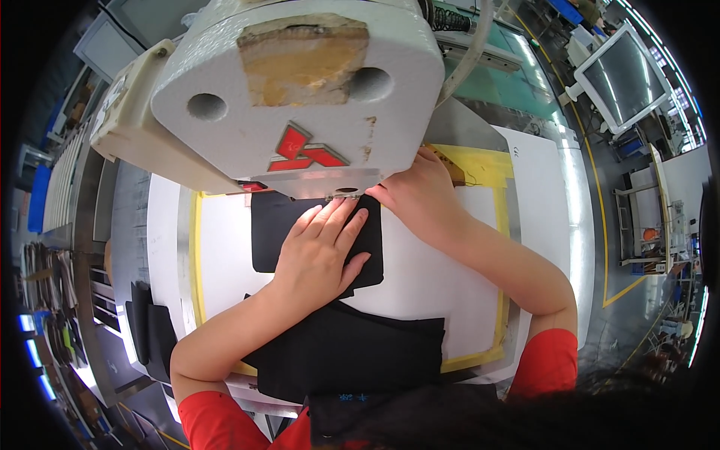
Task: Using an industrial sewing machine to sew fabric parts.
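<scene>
A black fabric piece (270, 244) with rounded corners lies on the white work surface under the head of a white sewing machine (247, 82). My left hand (319, 247) rests flat on that piece, fingers stretched toward the clear guard (346, 187) at the bottom of the machine head. On the right side of the head is my right hand (424, 195), its thumb pointing at the fabric's far edge. The machine head partly covers its other fingers, so their grip cannot be made out. The needle area is hidden too.
Another black fabric piece (360, 349) lies nearer my body, at the front edge. Yellow tape (499, 285) borders the white surface (435, 300). Folded dark cloth (154, 330) sits at the left. A monitor (626, 79) stands far right, and shelving with goods (56, 300) lines the left.
</scene>
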A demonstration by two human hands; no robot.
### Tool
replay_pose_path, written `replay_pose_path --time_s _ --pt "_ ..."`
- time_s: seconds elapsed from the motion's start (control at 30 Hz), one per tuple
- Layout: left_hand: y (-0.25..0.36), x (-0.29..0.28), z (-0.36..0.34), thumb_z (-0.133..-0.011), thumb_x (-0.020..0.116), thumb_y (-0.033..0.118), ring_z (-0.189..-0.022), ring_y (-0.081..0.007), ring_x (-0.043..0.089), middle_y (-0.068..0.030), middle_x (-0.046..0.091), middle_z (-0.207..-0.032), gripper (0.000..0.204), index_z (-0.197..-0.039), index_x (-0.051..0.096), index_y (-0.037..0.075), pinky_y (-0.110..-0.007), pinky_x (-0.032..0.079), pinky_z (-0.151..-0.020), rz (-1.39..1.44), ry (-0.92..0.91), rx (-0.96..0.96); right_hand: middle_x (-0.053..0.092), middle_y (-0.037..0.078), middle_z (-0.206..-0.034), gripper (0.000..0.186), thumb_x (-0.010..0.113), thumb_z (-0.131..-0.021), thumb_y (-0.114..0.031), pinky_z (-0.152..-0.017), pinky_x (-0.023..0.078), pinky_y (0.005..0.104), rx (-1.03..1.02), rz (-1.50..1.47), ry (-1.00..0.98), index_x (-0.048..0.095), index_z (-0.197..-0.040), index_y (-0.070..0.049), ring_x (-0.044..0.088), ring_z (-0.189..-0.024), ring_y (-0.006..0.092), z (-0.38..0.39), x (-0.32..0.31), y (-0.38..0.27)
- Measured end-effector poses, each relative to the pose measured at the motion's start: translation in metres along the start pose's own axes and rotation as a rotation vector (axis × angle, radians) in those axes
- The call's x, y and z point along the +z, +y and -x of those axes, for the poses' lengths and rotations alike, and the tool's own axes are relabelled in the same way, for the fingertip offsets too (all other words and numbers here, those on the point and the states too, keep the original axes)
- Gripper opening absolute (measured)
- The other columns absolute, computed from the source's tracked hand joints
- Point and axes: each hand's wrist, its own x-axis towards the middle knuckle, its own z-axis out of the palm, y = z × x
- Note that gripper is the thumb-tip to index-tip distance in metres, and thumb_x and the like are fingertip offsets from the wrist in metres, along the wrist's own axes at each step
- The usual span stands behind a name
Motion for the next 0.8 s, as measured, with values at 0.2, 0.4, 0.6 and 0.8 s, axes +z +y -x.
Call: replay_pose_path --time_s 0.2,0.4,0.6,0.8 --pt "0.001 0.002 0.001 -0.080 0.067 0.027 -0.122 -0.0299 0.048 -0.0152 0.047 -0.137 0.056 -0.128 0.050 0.003 -0.041 0.035 -0.104 0.003 0.036 0.006 0.056 0.004 -0.078 0.015 0.070 -0.074 -0.015 -0.075 0.045 0.0353 0.002 -0.014 0.012 0.059 -0.077 -0.007 0.060 -0.082 0.0226 -0.008 0.005 -0.004" --pt "0.001 0.002 0.001 -0.081 0.066 0.028 -0.122 -0.0285 0.050 -0.0151 0.048 -0.135 0.054 -0.127 0.052 0.003 -0.041 0.035 -0.104 -0.055 0.017 0.000 0.055 0.004 -0.084 0.008 0.062 -0.074 -0.012 -0.076 0.044 0.0352 -0.043 0.141 0.048 0.058 -0.080 -0.008 0.058 -0.086 0.0202 0.011 0.015 -0.009" --pt "0.003 -0.001 -0.002 -0.082 0.064 0.030 -0.119 -0.0274 0.051 -0.0159 0.052 -0.127 0.052 -0.125 0.055 0.002 -0.039 0.036 -0.103 -0.083 0.028 0.012 0.063 0.003 -0.104 0.018 0.067 -0.076 -0.008 -0.080 0.047 0.0352 -0.093 -0.028 0.097 0.065 -0.094 -0.006 0.060 -0.092 0.0200 0.044 -0.002 -0.022" --pt "0.003 -0.001 -0.002 -0.082 0.065 0.030 -0.118 -0.0270 0.052 -0.0157 0.053 -0.127 0.052 -0.126 0.055 0.003 -0.039 0.036 -0.103 -0.069 0.022 0.001 0.062 0.004 -0.112 0.022 0.067 -0.076 -0.009 -0.083 0.048 0.0341 -0.080 -0.015 0.058 0.065 -0.097 -0.005 0.060 -0.096 0.0198 0.048 0.003 -0.023"
